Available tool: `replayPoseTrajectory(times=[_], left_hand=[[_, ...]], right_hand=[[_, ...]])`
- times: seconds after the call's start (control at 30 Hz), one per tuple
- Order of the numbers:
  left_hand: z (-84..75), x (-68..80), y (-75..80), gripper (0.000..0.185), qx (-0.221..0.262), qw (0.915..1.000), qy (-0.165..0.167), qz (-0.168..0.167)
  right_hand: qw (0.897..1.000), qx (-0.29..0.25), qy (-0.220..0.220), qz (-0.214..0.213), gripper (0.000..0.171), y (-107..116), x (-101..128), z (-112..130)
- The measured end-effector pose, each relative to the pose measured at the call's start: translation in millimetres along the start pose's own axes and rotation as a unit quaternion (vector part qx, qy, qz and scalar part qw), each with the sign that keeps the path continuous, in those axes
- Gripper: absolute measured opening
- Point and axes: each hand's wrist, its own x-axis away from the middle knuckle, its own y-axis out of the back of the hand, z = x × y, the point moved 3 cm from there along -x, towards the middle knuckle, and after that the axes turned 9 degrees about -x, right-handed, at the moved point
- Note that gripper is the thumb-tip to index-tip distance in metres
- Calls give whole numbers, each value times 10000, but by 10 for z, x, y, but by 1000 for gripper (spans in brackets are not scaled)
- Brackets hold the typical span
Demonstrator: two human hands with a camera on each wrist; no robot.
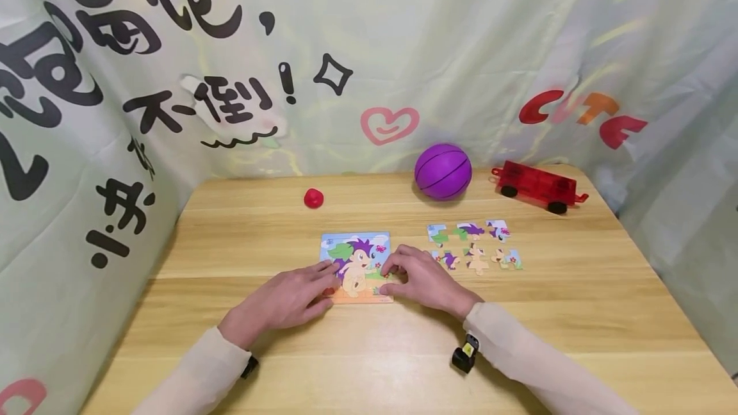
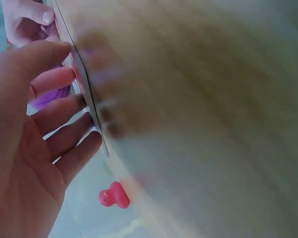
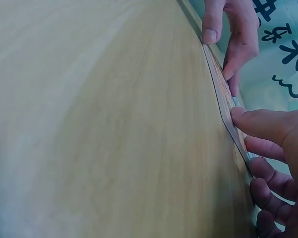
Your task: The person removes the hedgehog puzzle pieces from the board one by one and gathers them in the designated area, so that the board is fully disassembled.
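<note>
A flat puzzle board point(image 1: 356, 279) with a picture of a purple-haired hedgehog lies on the table in the head view. My left hand point(image 1: 288, 296) rests on its left edge, fingers stretched over the picture; in the left wrist view those fingertips touch the board's rim. At the lower right of the board is my right hand point(image 1: 423, 279), its thumb and forefinger bent and apart, their tips on the picture. No loose piece shows between them. Right of the board, several loose puzzle pieces point(image 1: 477, 261) lie in two rows, partly behind the right hand.
A purple ball point(image 1: 442, 171) sits near the back of the wooden table point(image 1: 357, 364). Beside it stands a red toy wagon point(image 1: 539, 186) with black wheels. A small red knobbed object point(image 1: 314, 198) lies behind the board. Printed cloth point(image 1: 461, 50) hangs along the table's back edge.
</note>
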Motion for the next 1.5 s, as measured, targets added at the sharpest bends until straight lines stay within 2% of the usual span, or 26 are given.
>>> replayPoseTrajectory(times=[0.1,0.2,0.33,0.5,0.67,0.73,0.83,1.07,1.23,1.37,1.5], left_hand=[[-54,-24,25,42,-428,9985,-259,-200],[-120,-56,49,47,-957,9942,-461,-161],[-185,-92,62,47,-1351,9899,-401,118],[-225,-117,63,46,-1496,9880,-316,227],[-248,-141,42,43,-994,9940,-461,41],[-244,-147,34,40,-694,9966,-437,-24],[-234,-147,30,40,-503,9980,-383,-77],[-233,-164,43,41,-494,9982,-344,-27],[-233,-167,49,41,-564,9978,-338,39],[-233,-163,53,42,-575,9978,-339,36],[-235,-162,58,42,-571,9977,-358,47]], right_hand=[[10000,79,20,-17,26,-2,-10,4],[9999,107,50,-41,25,-1,-14,7],[9999,88,64,-29,24,-10,-21,10],[10000,90,38,-7,24,-26,-21,6],[9999,98,22,-29,24,-36,-36,-7],[10000,89,22,-36,24,-40,-43,-14],[10000,41,11,-17,25,-43,-45,-13],[9998,-176,53,-9,23,-49,-53,9],[9993,-381,-41,-16,32,-41,-48,16],[9996,-286,-41,35,44,-40,-40,39],[9998,-159,38,144,47,-49,-41,39]])
